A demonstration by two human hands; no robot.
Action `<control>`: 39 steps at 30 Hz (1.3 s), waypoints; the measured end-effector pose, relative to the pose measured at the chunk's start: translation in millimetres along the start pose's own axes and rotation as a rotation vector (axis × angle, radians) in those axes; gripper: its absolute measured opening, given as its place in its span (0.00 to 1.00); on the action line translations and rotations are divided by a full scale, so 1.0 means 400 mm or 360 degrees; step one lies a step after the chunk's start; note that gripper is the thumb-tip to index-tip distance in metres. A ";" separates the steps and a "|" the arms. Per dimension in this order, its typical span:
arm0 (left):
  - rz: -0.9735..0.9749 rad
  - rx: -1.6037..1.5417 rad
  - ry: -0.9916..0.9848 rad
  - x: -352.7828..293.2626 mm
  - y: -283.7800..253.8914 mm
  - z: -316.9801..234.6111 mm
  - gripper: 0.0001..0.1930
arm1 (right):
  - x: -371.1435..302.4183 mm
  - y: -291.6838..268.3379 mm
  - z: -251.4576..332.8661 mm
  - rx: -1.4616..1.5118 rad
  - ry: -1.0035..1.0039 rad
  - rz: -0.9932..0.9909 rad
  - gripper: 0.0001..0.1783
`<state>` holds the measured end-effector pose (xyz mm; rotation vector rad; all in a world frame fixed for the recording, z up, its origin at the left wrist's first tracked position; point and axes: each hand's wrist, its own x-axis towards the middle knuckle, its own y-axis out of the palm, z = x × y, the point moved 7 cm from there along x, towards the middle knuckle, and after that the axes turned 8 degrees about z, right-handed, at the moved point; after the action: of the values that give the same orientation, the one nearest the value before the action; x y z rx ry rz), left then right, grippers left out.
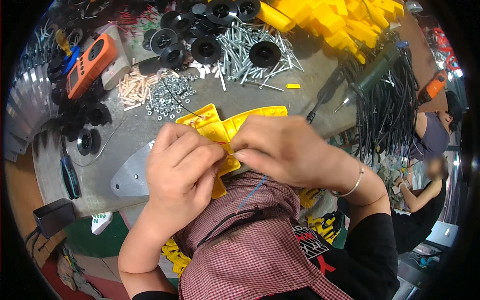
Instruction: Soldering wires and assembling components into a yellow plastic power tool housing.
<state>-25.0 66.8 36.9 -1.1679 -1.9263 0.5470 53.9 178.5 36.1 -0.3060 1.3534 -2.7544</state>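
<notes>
A yellow plastic housing half, its ribbed inside facing up, lies at the table's near edge under both hands. My left hand is closed in a pinch over its middle, at a thin wire with a bit of red showing. Opposite it, my right hand pinches the thin wire too, fingertips almost touching the left ones. The exact grip is partly hidden by fingers. A blue wire hangs below the right hand over the checked apron, near a black cable. Another dark thin wire runs from the housing's upper left part.
Screws, nuts, black spools and yellow housings cover the far side. An orange meter and pliers lie left, beside a metal plate. Right are a green electric screwdriver, black cables and another person.
</notes>
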 end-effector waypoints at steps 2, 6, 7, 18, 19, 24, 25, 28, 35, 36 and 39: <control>-0.0009 0.0014 -0.0047 -0.007 -0.006 0.005 0.11 | -0.011 -0.054 0.030 -0.0104 -0.0064 -0.0013 0.10; 0.0007 -0.0005 -0.0006 0.009 -0.002 -0.009 0.11 | -0.073 0.069 0.132 -0.0524 -0.0237 0.0406 0.06; 0.0027 0.0005 -0.0005 0.011 0.000 -0.011 0.10 | -0.084 0.098 0.138 -0.0416 -0.0321 0.0429 0.05; 0.0076 0.0186 -0.0102 -0.058 -0.017 0.016 0.10 | -0.035 -0.119 -0.100 -0.0040 0.0200 0.0252 0.06; 0.0070 0.0195 -0.0109 -0.058 -0.020 0.018 0.10 | -0.029 -0.118 -0.098 -0.0086 0.0332 0.0326 0.06; 0.0068 -0.0119 -0.0184 -0.024 -0.064 0.021 0.08 | -0.024 -0.125 -0.119 -0.0060 0.0560 0.0428 0.06; 0.0064 -0.0119 -0.0178 -0.012 -0.067 0.037 0.08 | -0.028 -0.122 -0.126 0.0057 0.0490 0.0371 0.06; -0.0200 0.0085 -0.0664 -0.001 -0.096 0.131 0.08 | -0.023 -0.123 -0.120 0.0256 0.0415 0.0378 0.05; -0.0106 -0.0277 -0.0595 0.072 -0.015 0.108 0.06 | -0.003 -0.136 -0.071 0.0140 0.0172 0.0245 0.04; -0.0090 -0.0246 -0.0555 0.077 -0.001 0.096 0.07 | 0.000 -0.136 -0.059 0.0159 0.0120 0.0176 0.06; 0.0010 -0.0032 -0.0349 0.099 0.009 0.053 0.06 | 0.017 -0.144 -0.006 -0.0218 -0.0260 -0.0077 0.08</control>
<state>-50.3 104.0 38.1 -1.1671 -2.1180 0.6847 48.8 214.9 81.1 -0.5644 1.5122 -2.6109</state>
